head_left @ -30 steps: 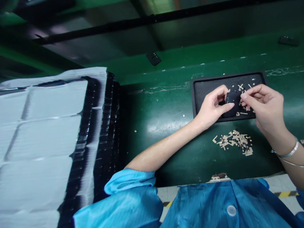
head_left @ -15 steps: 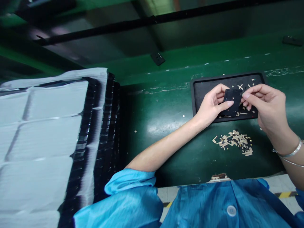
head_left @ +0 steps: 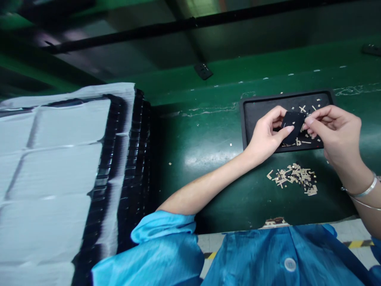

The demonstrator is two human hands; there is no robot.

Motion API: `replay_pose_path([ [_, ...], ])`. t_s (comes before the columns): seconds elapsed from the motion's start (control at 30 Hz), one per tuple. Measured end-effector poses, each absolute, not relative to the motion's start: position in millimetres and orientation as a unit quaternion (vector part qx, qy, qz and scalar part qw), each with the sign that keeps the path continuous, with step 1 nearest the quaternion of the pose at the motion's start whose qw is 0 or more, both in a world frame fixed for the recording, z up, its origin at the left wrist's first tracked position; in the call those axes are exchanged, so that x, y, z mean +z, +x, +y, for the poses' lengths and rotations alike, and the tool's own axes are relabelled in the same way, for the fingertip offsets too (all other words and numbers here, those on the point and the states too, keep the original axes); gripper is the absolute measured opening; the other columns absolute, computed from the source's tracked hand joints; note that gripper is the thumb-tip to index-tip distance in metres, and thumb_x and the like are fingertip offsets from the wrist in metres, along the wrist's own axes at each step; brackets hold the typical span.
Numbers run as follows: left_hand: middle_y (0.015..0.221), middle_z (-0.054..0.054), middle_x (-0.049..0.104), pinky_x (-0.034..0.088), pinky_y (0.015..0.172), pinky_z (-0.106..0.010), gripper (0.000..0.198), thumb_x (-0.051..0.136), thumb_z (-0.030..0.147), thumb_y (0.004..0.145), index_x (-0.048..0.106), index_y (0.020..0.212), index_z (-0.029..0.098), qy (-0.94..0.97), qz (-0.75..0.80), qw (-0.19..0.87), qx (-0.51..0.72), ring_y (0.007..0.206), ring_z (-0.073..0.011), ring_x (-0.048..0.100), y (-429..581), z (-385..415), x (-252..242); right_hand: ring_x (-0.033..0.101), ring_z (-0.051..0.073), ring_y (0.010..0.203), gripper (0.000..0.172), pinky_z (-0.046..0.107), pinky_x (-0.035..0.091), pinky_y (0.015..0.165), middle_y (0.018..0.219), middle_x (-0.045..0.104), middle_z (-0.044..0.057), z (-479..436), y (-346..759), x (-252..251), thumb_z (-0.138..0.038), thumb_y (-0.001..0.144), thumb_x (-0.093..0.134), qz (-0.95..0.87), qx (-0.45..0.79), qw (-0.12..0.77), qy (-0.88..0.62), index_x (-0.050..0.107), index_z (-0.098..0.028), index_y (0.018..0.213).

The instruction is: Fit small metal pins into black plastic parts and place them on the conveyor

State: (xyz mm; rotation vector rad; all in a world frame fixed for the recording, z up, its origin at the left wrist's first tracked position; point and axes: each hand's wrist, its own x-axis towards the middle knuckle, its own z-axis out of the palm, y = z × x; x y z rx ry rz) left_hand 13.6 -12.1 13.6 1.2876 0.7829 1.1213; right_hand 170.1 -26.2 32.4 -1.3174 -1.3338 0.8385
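Observation:
A small flat black piece (head_left: 290, 137) is pinched between the thumb and fingers of my left hand (head_left: 268, 133), above a black tray (head_left: 257, 113). My right hand (head_left: 336, 127) has its thumb and index finger pressed together at the piece's right edge; whatever they may grip there is too small to make out. Pale scraps (head_left: 302, 108), some shaped like crosses and strips, lie in the tray around the hands. Nearer to me, a pile of tan and black scraps (head_left: 294, 176) sits on the green table (head_left: 208, 155).
Stacked black trays (head_left: 137, 159) topped with a whitish sheet (head_left: 65, 167) stand at the left. A small black part (head_left: 203, 71) lies toward the back, and a dark object (head_left: 371, 49) is at the far right. A dark bar (head_left: 149, 29) crosses the back.
The black piece has turned and tilted slightly in my left hand. My right hand has shifted a little to the right, its fingertips still at the piece's edge.

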Motion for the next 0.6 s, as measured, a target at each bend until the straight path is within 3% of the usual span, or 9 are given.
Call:
replay_pose_path([
  [0.2, 0.073, 0.003, 0.047, 0.045, 0.065, -0.022, 0.036, 0.07, 0.042, 0.075, 0.042, 0.075, 0.019, 0.537, 0.379, 0.557, 0.508, 0.068, -0.0095, 0.049, 14, -11, 10, 0.06, 0.013, 0.061, 0.008, 0.026, 0.049, 0.055, 0.069, 0.065, -0.002, -41, 159, 44, -0.016, 0.074, 0.069, -0.614, 0.271, 0.491, -0.556, 0.065, -0.023, 0.071],
  [0.6, 0.074, 0.002, 0.048, 0.041, 0.056, -0.019, 0.044, 0.071, 0.052, 0.071, 0.044, 0.077, 0.019, 0.534, 0.35, 0.588, 0.497, 0.069, -0.0098, 0.051, 15, -14, 15, 0.066, 0.018, 0.067, 0.013, 0.028, 0.046, 0.049, 0.07, 0.068, 0.0, -31, 162, 36, -0.013, 0.076, 0.066, -0.548, 0.306, 0.543, -0.557, 0.065, -0.024, 0.071],
])
